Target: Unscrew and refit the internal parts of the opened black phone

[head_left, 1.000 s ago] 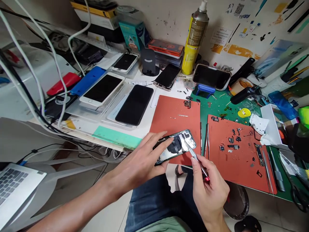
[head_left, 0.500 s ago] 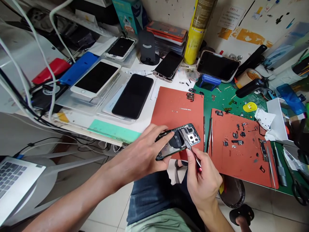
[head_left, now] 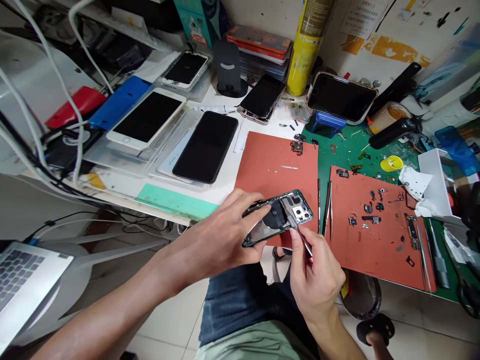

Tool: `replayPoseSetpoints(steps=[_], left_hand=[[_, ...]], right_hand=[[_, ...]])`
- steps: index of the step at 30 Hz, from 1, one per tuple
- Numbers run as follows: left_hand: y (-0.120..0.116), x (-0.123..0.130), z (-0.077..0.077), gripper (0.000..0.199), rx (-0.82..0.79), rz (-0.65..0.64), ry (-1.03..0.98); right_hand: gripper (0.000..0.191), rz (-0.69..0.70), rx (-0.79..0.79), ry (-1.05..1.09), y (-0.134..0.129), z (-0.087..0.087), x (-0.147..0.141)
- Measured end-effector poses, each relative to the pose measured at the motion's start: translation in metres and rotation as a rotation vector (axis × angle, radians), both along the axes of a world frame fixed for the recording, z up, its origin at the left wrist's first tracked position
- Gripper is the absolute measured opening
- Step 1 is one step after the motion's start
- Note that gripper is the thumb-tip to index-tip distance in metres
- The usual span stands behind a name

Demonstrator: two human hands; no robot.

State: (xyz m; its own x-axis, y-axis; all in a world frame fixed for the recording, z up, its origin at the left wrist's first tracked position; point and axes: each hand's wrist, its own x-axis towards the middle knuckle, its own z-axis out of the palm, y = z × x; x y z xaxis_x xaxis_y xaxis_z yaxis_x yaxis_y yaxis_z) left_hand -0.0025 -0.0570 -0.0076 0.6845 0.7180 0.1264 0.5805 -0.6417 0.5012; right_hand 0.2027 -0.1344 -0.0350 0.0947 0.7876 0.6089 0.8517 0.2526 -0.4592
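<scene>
My left hand (head_left: 236,227) is closed around a phone housing (head_left: 275,235), a dark frame with its inside facing up. A black round pad (head_left: 273,215) lies inside it, and the camera openings are at its right end. One left finger rests on the pad. In my right hand (head_left: 315,267) is a slim metal tool (head_left: 293,222) with a textured shaft, pinched between thumb and fingers. Its tip sits inside the housing, beside the black pad and close to the camera openings; the very tip is hard to make out. The housing hangs over the near edge of an orange mat (head_left: 277,185).
A second orange mat (head_left: 375,255) to the right bears several small phone parts, with tweezers (head_left: 423,257) along its side. Scissors (head_left: 468,295) lie at the far right. Behind are a black phone (head_left: 206,147), a white phone (head_left: 148,117), a propped phone (head_left: 342,97) and a yellow can (head_left: 303,60).
The tool's tip has shifted slightly inside the housing. My left hand keeps its hold, and the view has tilted a little.
</scene>
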Motion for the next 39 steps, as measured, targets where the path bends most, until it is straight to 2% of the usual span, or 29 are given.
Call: replayPoseSetpoints(steps=[9, 16, 26, 33, 39], left_hand=[[0.008, -0.003, 0.003, 0.048, -0.057, -0.041, -0.021], [0.010, -0.003, 0.003, 0.047, -0.065, -0.039, -0.024], [0.010, -0.001, 0.007, 0.035, -0.050, -0.042, -0.027], [0.010, -0.002, 0.007, 0.038, -0.043, -0.054, -0.035], [0.012, -0.003, 0.007, 0.045, -0.054, -0.060, -0.031]], right_hand=[[0.026, 0.071, 0.024, -0.107, -0.001, -0.005, 0.002], [0.025, 0.100, 0.011, -0.073, -0.003, -0.003, 0.003], [0.021, 0.150, 0.017, -0.047, -0.002, -0.003, 0.000], [0.024, 0.151, 0.048, -0.087, -0.002, -0.005, -0.001], [0.022, 0.133, 0.065, -0.258, -0.003, -0.007, 0.001]])
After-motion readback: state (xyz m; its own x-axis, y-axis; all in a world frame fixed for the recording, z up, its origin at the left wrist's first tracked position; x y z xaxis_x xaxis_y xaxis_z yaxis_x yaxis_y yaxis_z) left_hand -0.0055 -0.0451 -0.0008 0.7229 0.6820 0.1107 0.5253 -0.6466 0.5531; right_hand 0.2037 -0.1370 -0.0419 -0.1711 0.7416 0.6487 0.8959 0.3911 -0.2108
